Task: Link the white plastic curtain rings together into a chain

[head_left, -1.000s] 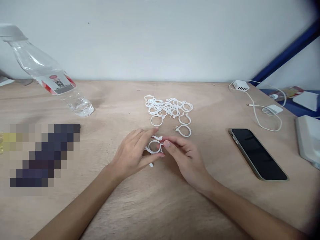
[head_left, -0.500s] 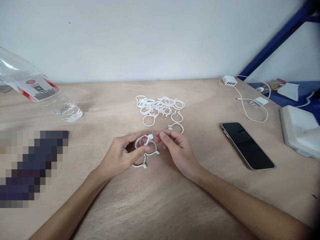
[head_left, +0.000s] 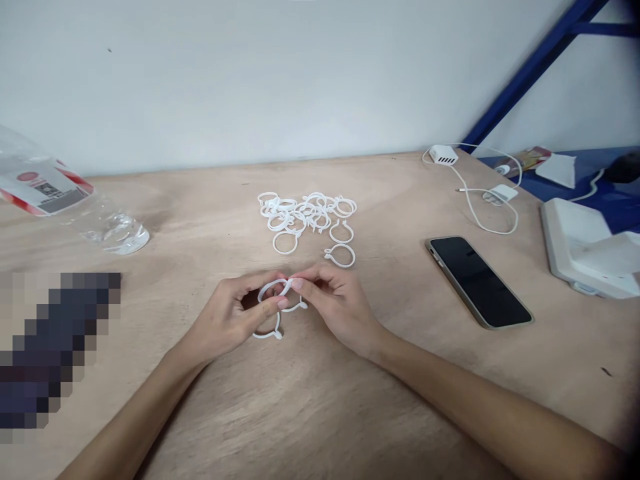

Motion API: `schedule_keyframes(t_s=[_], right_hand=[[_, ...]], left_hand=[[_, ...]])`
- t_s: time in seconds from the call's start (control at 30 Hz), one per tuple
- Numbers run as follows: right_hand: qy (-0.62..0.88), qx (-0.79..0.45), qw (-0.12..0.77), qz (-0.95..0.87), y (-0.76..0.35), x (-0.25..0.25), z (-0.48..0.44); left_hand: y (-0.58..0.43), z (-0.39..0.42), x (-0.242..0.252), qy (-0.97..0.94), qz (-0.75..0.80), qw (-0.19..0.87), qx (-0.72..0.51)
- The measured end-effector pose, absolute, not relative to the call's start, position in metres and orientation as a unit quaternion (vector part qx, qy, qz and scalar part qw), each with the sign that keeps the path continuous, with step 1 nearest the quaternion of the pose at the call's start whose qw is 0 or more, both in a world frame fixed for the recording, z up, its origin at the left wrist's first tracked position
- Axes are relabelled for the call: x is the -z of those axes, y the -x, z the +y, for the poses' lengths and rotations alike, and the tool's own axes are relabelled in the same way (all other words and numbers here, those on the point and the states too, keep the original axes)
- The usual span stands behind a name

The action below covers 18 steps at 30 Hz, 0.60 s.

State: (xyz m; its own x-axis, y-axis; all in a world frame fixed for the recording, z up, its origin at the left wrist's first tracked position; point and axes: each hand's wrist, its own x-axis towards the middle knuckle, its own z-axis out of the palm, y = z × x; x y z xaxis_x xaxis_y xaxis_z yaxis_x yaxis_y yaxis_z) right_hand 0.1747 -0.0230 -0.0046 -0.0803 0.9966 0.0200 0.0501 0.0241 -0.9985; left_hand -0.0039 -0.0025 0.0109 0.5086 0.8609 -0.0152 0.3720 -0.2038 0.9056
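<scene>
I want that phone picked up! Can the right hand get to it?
Probably yes. The phone lies flat right of the right hand with bare table between, though that hand pinches a white ring.

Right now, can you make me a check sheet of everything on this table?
Surface: wooden table, bare grain showing.
Job's things: held rings, white, a few that seem joined; ring pile behind them, with loose rings at its near edge.
Clutter: water bottle at the left; phone screen up at the right; white box at the far right.
Fingers: left hand and right hand both pinch the held rings.
Cables: white cable looping from a charger.
Surroundings: pale wall; blue frame.
</scene>
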Motion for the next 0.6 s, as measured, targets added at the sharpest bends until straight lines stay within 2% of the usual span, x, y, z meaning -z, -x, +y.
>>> schedule_keyframes(t_s=[0.07, 0.13, 0.23, 0.33, 0.43, 0.6], right_hand=[[0.488, -0.502, 0.458, -0.548, -0.178, 0.002, -0.021], [0.502, -0.444, 0.446, -0.594, -0.186, -0.001, -0.016], [0.523, -0.231, 0.429, -0.699, -0.205, -0.002, -0.006], [0.529, -0.059, 0.351, -0.77, -0.222, 0.001, 0.0], [0.54, -0.019, 0.278, -0.794, -0.228, 0.006, 0.0], [0.544, -0.005, 0.264, -0.796, -0.225, 0.008, -0.001]], left_hand=[[0.004, -0.003, -0.012, -0.729, 0.415, 0.48, -0.256], [0.004, -0.003, -0.012, -0.722, 0.42, 0.482, -0.264], [0.002, -0.003, -0.013, -0.71, 0.437, 0.476, -0.28], [0.0, -0.004, -0.014, -0.709, 0.44, 0.478, -0.274], [-0.001, -0.006, -0.012, -0.724, 0.448, 0.448, -0.272], [0.0, -0.006, -0.009, -0.772, 0.422, 0.374, -0.291]])
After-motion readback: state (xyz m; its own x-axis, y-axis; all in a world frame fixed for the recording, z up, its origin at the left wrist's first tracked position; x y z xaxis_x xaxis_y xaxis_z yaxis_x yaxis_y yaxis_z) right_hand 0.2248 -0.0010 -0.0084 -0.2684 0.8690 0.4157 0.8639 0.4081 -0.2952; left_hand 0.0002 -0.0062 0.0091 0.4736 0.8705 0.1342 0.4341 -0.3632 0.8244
